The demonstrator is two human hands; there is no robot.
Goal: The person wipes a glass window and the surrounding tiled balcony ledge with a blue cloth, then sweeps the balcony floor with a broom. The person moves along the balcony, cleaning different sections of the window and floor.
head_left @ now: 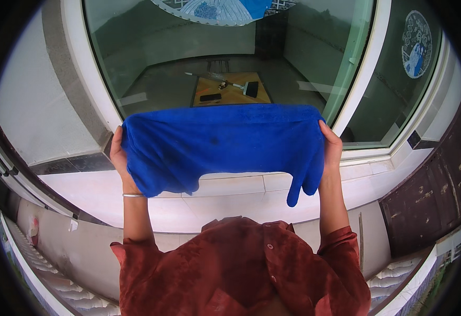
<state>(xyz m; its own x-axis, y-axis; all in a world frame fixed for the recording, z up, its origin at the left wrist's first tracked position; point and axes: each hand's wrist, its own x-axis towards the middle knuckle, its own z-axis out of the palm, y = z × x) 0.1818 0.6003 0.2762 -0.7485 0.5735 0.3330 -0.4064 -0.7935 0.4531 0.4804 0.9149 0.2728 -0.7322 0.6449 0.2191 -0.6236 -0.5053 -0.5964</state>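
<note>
A blue cloth [225, 139] is stretched between my two hands in front of a window, its top edge nearly straight and its lower corners hanging in folds. My left hand [118, 154] grips its left end, the thumb against the cloth and the other fingers hidden behind it. At the opposite end, my right hand [331, 145] holds the upper corner in the same way. A narrow strip of the cloth dangles below near the right hand.
Beyond the cloth is a white-framed window [364, 68] with a blue-and-white decoration [220, 10]. Through the glass show a wooden table [233, 89], a squeegee-like black-headed tool [250, 89] and a dark phone-like object [210, 97]. A pale tiled sill [235, 185] runs below. A dark door [430, 195] stands right.
</note>
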